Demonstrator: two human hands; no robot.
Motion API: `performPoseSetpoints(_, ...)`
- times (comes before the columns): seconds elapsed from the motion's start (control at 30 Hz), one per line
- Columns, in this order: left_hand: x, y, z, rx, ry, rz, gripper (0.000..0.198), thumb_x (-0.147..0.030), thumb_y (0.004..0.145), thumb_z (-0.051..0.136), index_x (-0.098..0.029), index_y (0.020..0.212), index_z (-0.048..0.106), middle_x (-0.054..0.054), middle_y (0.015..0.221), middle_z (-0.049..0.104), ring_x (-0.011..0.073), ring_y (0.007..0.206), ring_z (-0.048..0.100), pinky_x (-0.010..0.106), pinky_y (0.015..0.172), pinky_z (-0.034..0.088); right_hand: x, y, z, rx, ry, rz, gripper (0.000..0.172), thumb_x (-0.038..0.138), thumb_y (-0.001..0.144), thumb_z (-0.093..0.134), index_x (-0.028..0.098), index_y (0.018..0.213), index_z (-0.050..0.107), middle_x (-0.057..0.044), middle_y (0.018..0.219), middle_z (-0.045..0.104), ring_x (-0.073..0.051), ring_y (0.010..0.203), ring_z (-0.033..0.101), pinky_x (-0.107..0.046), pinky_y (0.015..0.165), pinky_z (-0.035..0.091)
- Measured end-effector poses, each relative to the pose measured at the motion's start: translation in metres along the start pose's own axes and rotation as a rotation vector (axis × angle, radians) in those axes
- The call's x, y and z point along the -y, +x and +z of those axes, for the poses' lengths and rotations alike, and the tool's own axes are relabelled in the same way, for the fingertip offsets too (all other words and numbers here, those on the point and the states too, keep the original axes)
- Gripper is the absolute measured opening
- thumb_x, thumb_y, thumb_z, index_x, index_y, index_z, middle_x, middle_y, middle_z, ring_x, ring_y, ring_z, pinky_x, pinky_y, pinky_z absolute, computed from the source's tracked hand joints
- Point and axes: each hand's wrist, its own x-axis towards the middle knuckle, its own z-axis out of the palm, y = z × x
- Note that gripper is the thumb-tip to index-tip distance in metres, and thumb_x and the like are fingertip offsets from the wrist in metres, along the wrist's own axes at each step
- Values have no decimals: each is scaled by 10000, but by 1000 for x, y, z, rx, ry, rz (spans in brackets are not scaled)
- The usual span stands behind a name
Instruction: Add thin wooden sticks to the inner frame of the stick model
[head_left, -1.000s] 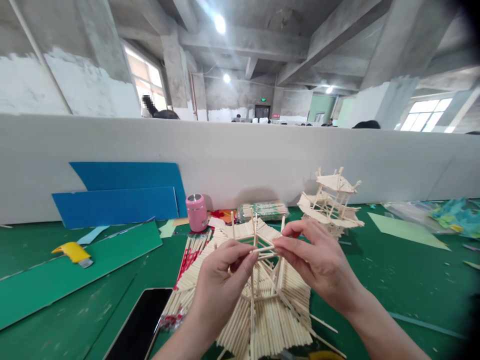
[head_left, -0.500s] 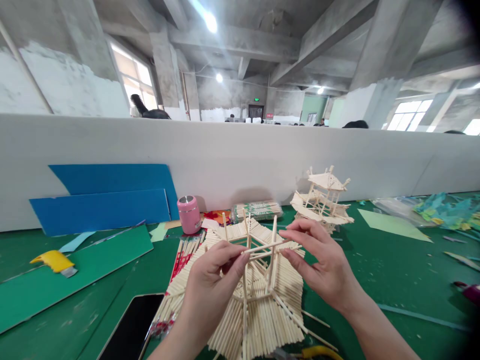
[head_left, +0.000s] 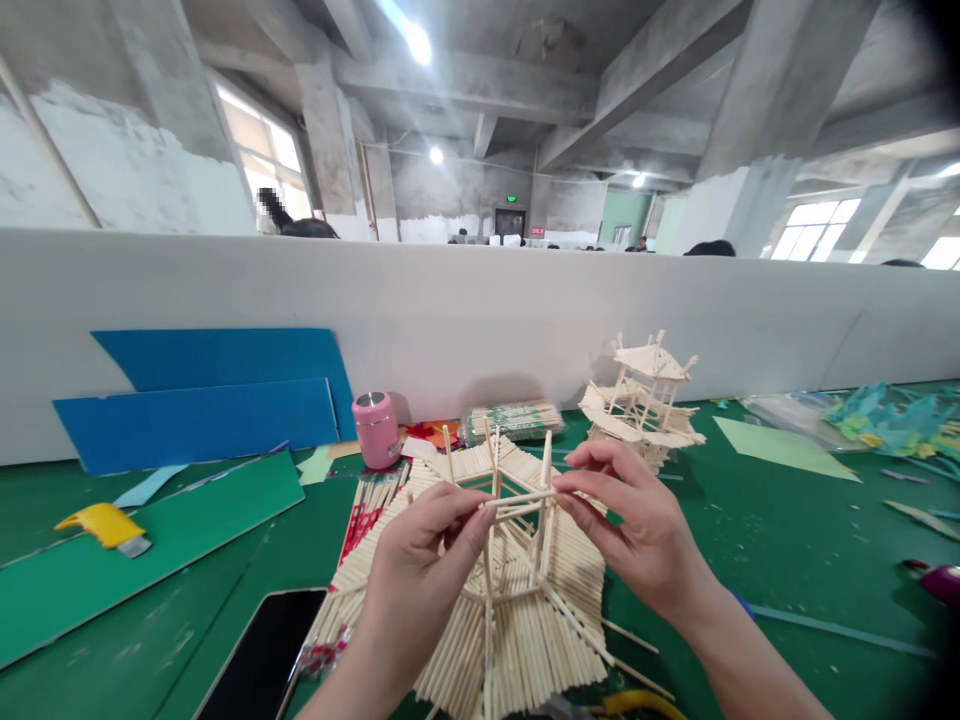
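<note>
A pale wooden stick (head_left: 521,497) lies nearly level between my two hands, against the upright posts of a stick-built pavilion model (head_left: 540,640). My left hand (head_left: 431,545) pinches its left end between thumb and forefinger. At the other end, by the right front post, my right hand (head_left: 630,515) has its thumb and fingertips closed on the stick. Below my hands spread the model's roof panels, made of many sticks laid side by side. Part of the model is hidden behind my left hand and forearm.
A smaller finished-looking stick pavilion (head_left: 645,400) stands behind on the right. Around me lie a pink flask (head_left: 376,430), packed sticks (head_left: 514,420), a black phone (head_left: 262,655), a yellow utility knife (head_left: 109,525) and blue boards (head_left: 195,420). A white partition (head_left: 450,310) runs behind the table.
My right hand has shifted slightly left along the stick, its fingertips now at the right post. The stick is a little more level. My left hand keeps its pinch.
</note>
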Motion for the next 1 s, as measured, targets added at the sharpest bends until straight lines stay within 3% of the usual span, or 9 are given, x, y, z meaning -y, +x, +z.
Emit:
performPoseSetpoints(0.7,-3,-1,0,-31,20,3,114,-162,767,556,-189,778,666,32,721,633,156,675,556,263,564,435,6,4,3,3,-5,36,147,177,772,531,197,891,616,-59,975,493,-184,925,498,-337,785,435)
performPoseSetpoints(1.0,-5,-1,-1,-18,24,1,115,-169,773,546,-174,782,660,44,729,629,158,677,557,269,565,439,4,6,0,61,15,12,114,177,803,497,198,873,585,-65,983,496,-189,959,487,-348,802,433)
